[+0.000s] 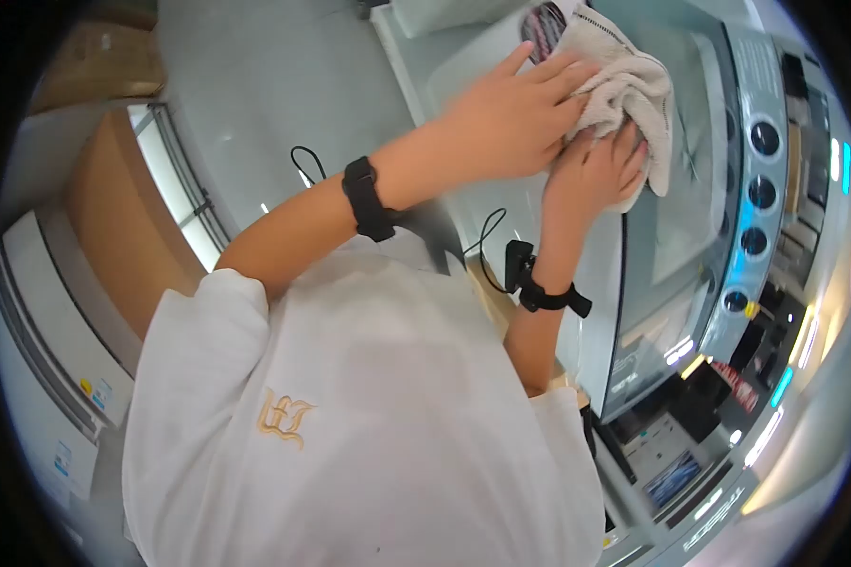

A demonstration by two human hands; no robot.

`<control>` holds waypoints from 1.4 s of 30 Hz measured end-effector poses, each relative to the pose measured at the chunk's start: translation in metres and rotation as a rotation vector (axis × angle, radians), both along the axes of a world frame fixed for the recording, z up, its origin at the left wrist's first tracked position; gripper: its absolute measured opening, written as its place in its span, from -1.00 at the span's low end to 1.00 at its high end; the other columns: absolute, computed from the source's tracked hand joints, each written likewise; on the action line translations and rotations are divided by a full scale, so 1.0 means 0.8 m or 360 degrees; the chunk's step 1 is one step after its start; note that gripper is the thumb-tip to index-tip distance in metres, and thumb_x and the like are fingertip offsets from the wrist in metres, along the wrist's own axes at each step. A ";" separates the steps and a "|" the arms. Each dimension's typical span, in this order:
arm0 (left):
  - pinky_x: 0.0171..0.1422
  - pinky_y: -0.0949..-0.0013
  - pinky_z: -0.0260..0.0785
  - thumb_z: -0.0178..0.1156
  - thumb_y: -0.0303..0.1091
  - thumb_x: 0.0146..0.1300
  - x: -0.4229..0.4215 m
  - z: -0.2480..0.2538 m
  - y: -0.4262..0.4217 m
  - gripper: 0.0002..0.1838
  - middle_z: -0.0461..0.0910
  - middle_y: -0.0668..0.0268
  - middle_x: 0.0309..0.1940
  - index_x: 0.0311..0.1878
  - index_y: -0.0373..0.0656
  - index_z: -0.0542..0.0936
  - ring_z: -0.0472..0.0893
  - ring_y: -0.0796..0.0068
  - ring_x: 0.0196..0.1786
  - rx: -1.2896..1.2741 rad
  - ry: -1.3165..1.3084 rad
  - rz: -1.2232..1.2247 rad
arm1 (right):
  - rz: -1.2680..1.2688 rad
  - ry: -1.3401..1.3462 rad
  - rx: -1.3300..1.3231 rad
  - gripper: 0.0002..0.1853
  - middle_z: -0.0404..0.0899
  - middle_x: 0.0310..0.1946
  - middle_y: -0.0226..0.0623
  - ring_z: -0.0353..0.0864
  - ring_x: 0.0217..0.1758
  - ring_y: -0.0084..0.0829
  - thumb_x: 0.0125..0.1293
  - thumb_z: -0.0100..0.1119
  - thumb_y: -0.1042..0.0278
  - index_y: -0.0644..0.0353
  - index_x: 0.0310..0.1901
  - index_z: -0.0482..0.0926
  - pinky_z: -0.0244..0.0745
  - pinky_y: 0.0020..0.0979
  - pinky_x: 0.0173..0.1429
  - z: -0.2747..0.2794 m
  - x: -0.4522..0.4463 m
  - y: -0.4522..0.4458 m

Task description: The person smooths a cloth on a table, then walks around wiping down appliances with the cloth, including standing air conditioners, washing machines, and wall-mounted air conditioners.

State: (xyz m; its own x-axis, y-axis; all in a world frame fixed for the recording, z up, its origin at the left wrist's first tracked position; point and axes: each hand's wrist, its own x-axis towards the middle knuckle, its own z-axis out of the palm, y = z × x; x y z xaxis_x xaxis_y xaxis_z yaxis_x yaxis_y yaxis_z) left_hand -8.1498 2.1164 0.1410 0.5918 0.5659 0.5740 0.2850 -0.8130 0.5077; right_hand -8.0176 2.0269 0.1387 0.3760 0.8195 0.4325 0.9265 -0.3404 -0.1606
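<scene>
A beige cloth [631,80] with a dark stitched edge lies bunched on the glossy lid of an appliance that looks like a washing machine [667,241]. My left hand [520,118] reaches in from the left and grips the cloth's near side; one finger sticks out apart from the others and the thumb is hidden. Just below it, my right hand [596,170] has its fingers bent over the bunched folds. The two hands nearly touch. Black bands circle both wrists, and the right one carries a small dark device [518,266].
A row of black knobs [755,242] runs along the appliance's panel. Beside my hands a patterned dark oval [543,31] shows on the pale surface. A thin black cable [487,241] loops near the front edge. Cardboard boxes [113,61] and white appliances [66,312] stand at left.
</scene>
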 end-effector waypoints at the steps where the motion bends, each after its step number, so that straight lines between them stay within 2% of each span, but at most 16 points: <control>1: 0.52 -0.14 0.31 0.33 -0.34 0.20 -0.007 0.000 0.015 -0.49 0.43 0.17 0.49 0.24 -0.22 0.57 0.39 0.13 0.54 0.0018 -0.0014 0.0059 | 0.0033 0.0031 0.0063 -0.47 0.28 0.58 -0.05 0.02 0.64 0.24 0.57 -0.04 0.07 0.16 0.41 0.51 -0.26 0.25 0.62 -0.001 -0.003 0.024; 5: 0.50 -0.15 0.31 0.30 -0.31 0.25 -0.035 0.010 0.084 -0.53 0.47 0.15 0.46 0.23 -0.19 0.57 0.44 0.13 0.50 0.0019 -0.0087 0.0226 | 0.0173 0.0007 0.0091 -0.48 0.31 0.57 -0.25 0.06 0.66 0.11 0.61 -0.08 0.06 0.07 0.47 0.43 -0.24 0.20 0.63 -0.005 -0.012 0.122; 6: 0.50 -0.16 0.31 0.29 -0.29 0.27 -0.035 0.015 0.108 -0.53 0.48 0.15 0.44 0.24 -0.19 0.57 0.44 0.11 0.49 0.0057 -0.0123 0.0207 | 0.0245 -0.0110 0.0090 -0.46 0.41 0.46 -0.09 0.22 0.57 0.10 0.58 0.00 0.09 0.20 0.45 0.41 -0.01 0.09 0.58 0.000 -0.013 0.148; 8: 0.50 -0.17 0.32 0.26 -0.26 0.30 -0.038 0.027 0.185 -0.53 0.50 0.14 0.42 0.26 -0.18 0.57 0.45 0.08 0.48 0.0127 -0.0185 0.0154 | 0.0438 0.0448 0.0315 -0.47 0.46 0.35 0.02 0.37 0.44 0.10 0.55 0.08 0.12 0.30 0.39 0.42 0.20 -0.03 0.47 0.002 -0.022 0.223; 10: 0.54 -0.19 0.24 0.25 -0.25 0.20 -0.029 0.053 0.247 -0.45 0.46 -0.06 0.40 0.24 -0.31 0.58 0.40 -0.05 0.50 0.0279 -0.0329 0.0098 | 0.0559 0.0749 0.0522 -0.46 0.53 0.18 0.12 0.56 0.20 0.09 0.46 0.22 0.16 0.43 0.29 0.45 0.45 -0.21 0.26 0.021 -0.036 0.280; 11: 0.55 -0.20 0.20 0.25 -0.24 0.15 -0.028 0.068 0.286 -0.41 0.44 -0.17 0.39 0.24 -0.38 0.58 0.38 -0.11 0.51 0.0364 -0.0398 0.0073 | 0.0555 0.0865 0.0634 -0.46 0.54 0.17 0.10 0.57 0.21 0.07 0.45 0.24 0.17 0.42 0.28 0.45 0.45 -0.20 0.26 0.024 -0.049 0.316; 15: 0.54 -0.15 0.24 0.25 -0.25 0.12 -0.023 0.075 0.457 -0.45 0.48 -0.09 0.36 0.16 -0.36 0.63 0.40 -0.06 0.48 0.0834 -0.0278 0.0124 | 0.0648 0.0903 0.0645 -0.52 0.58 0.19 0.01 0.53 0.31 0.05 0.41 0.26 0.21 0.29 0.26 0.50 0.43 -0.12 0.33 -0.005 -0.053 0.469; 17: 0.54 -0.13 0.25 0.25 -0.24 0.12 -0.031 0.033 0.541 -0.47 0.48 -0.07 0.36 0.13 -0.36 0.65 0.39 -0.04 0.49 0.0917 -0.0180 0.0118 | 0.0850 0.0306 0.0271 -0.58 0.59 0.17 -0.12 0.49 0.34 0.03 0.40 0.23 0.23 0.25 0.21 0.52 0.37 -0.05 0.38 -0.014 -0.045 0.549; 19: 0.56 -0.15 0.22 0.22 -0.19 0.22 -0.059 0.006 0.587 -0.47 0.48 -0.09 0.36 0.17 -0.37 0.62 0.39 -0.10 0.48 0.0576 0.0229 -0.0006 | 0.0646 -0.0162 0.0140 -0.48 0.56 0.27 -0.08 0.40 0.46 0.02 0.37 0.27 0.19 0.22 0.31 0.50 0.22 0.04 0.50 -0.018 -0.075 0.590; 20: 0.56 -0.16 0.22 0.19 -0.18 0.26 -0.067 -0.002 0.605 -0.47 0.48 -0.10 0.36 0.19 -0.37 0.61 0.40 -0.12 0.48 0.0506 0.0143 0.0039 | 0.0570 -0.0407 0.0078 -0.43 0.55 0.32 -0.06 0.35 0.52 0.02 0.35 0.29 0.18 0.20 0.35 0.49 0.14 0.08 0.56 -0.018 -0.091 0.616; 23: 0.56 -0.19 0.23 0.11 -0.17 0.37 -0.078 -0.010 0.657 -0.47 0.48 -0.12 0.34 0.26 -0.36 0.55 0.43 -0.17 0.44 0.0305 -0.0078 0.0122 | 0.0587 -0.0239 0.0235 -0.50 0.56 0.26 -0.21 0.38 0.44 0.08 0.33 0.25 0.21 0.17 0.28 0.54 0.20 0.14 0.49 -0.010 -0.115 0.668; 24: 0.55 -0.19 0.24 0.09 -0.17 0.39 -0.079 -0.010 0.673 -0.47 0.48 -0.13 0.33 0.28 -0.36 0.53 0.44 -0.18 0.42 0.0250 -0.0106 0.0084 | 0.0564 -0.0149 0.0150 -0.43 0.52 0.32 -0.21 0.33 0.49 0.03 0.34 0.24 0.15 0.16 0.35 0.50 0.05 0.13 0.57 -0.014 -0.113 0.683; 34: 0.50 -0.19 0.31 0.08 -0.18 0.40 -0.124 0.001 0.901 -0.42 0.48 -0.14 0.31 0.38 -0.35 0.39 0.50 -0.20 0.34 -0.0067 -0.0236 -0.0115 | 0.0404 -0.0101 0.0031 -0.42 0.47 0.35 -0.03 0.27 0.54 0.12 0.39 0.19 0.13 0.27 0.35 0.48 0.05 0.14 0.58 0.004 -0.167 0.899; 37: 0.52 -0.19 0.27 0.12 -0.17 0.37 -0.140 0.002 0.966 -0.46 0.49 -0.11 0.30 0.30 -0.32 0.48 0.52 -0.15 0.34 -0.0004 -0.0282 -0.0035 | 0.0389 -0.0070 -0.0005 -0.41 0.43 0.39 -0.01 0.26 0.54 0.14 0.39 0.18 0.12 0.29 0.36 0.47 0.04 0.14 0.59 0.010 -0.189 0.969; 40: 0.51 -0.17 0.30 0.20 -0.20 0.36 -0.170 0.003 1.062 -0.51 0.51 0.13 0.40 0.31 -0.18 0.55 0.46 0.02 0.47 0.0040 -0.0129 0.0003 | 0.0342 -0.0014 -0.0060 -0.40 0.39 0.43 0.00 0.25 0.55 0.15 0.41 0.17 0.11 0.29 0.37 0.46 0.04 0.13 0.59 0.025 -0.225 1.056; 42: 0.53 -0.16 0.28 0.16 -0.17 0.39 -0.183 0.005 1.122 -0.49 0.53 0.12 0.39 0.35 -0.17 0.53 0.47 0.00 0.46 0.0103 -0.0108 0.0019 | 0.0351 0.0018 -0.0027 -0.40 0.37 0.44 0.01 0.24 0.57 0.15 0.42 0.15 0.10 0.29 0.38 0.46 0.04 0.13 0.60 0.021 -0.237 1.112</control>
State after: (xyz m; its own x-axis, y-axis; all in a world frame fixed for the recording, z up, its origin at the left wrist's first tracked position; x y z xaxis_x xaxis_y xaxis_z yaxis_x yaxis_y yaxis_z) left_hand -8.2966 3.0139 0.1447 0.5437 0.5332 0.6482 0.2615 -0.8415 0.4728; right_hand -8.2071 2.9168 0.1556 0.1913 0.8896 0.4148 0.9770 -0.1321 -0.1671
